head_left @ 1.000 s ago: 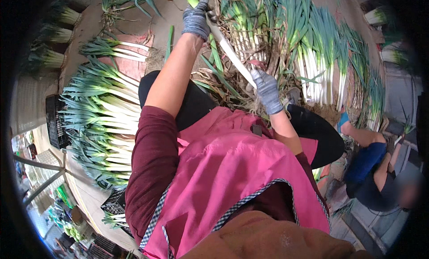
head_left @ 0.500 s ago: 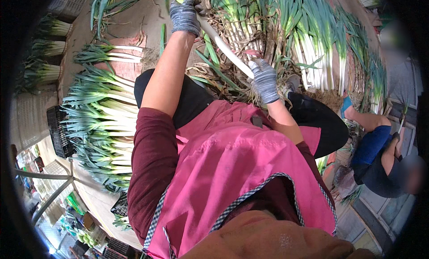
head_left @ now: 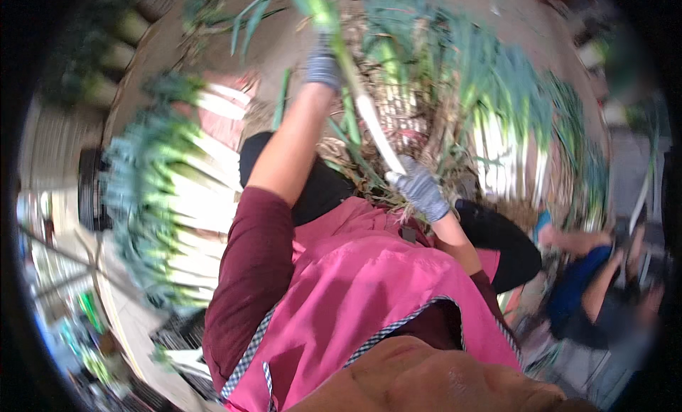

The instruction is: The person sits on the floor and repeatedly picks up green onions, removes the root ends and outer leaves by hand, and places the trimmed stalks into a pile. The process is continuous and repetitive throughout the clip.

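A long leek slants across the middle of the view, green leaves at the far end, white stem towards me. In a grey knit glove, my left hand is closed on its green upper part, somewhat blurred. My right hand, gloved alike, is wrapped round the white root end, just above my lap. Loose dry leaves and trimmings lie beneath the stem. Beyond my hands lies a pile of untrimmed leeks with brown, withered outer leaves.
Cleaned leeks lie in a long row at my left, beside a black crate. More white-stemmed leeks lie at the right. A co-worker sits at the far right, holding another leek. Bundled leeks stand far left.
The whole view has shifted and blurred. My hands still hold the leek, which now stands more upright. The co-worker's leek is raised higher.
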Demonstrator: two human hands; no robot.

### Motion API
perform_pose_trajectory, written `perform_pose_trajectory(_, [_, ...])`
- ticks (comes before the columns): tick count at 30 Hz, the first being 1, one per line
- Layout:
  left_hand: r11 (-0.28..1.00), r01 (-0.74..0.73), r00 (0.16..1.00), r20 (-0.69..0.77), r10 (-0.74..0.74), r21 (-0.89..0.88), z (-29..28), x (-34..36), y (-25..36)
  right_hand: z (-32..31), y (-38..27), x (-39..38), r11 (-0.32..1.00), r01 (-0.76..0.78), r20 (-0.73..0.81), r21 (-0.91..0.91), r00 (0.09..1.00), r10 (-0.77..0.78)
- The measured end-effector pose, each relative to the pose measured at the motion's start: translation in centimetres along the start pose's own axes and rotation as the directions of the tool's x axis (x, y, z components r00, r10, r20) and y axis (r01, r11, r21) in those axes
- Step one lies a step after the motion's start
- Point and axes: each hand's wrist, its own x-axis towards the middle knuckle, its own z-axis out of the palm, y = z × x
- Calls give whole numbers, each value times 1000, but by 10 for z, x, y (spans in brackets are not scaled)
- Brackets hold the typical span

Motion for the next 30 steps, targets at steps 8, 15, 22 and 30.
perform_pose_trajectory(8, [971,-237,964,132,233,21,-39,31,38,-6,43,-50,955,85,-106,-283,987,-119])
perform_pose_trajectory(15, [899,-411,897,-109,429,153,-6,20,121,-54,5,-77,930,131,-420,345,907,28])
perform_pose_trajectory(22, [594,-312,946,301,122,741,49,-33,21,-228,47,-54,910,86,-676,-406,642,-362])
perform_pose_trajectory(30, [-5,-529,726,449,-521,849,48,-75,-56,-394,238,-36,435,-494,-461,-753,868,186])
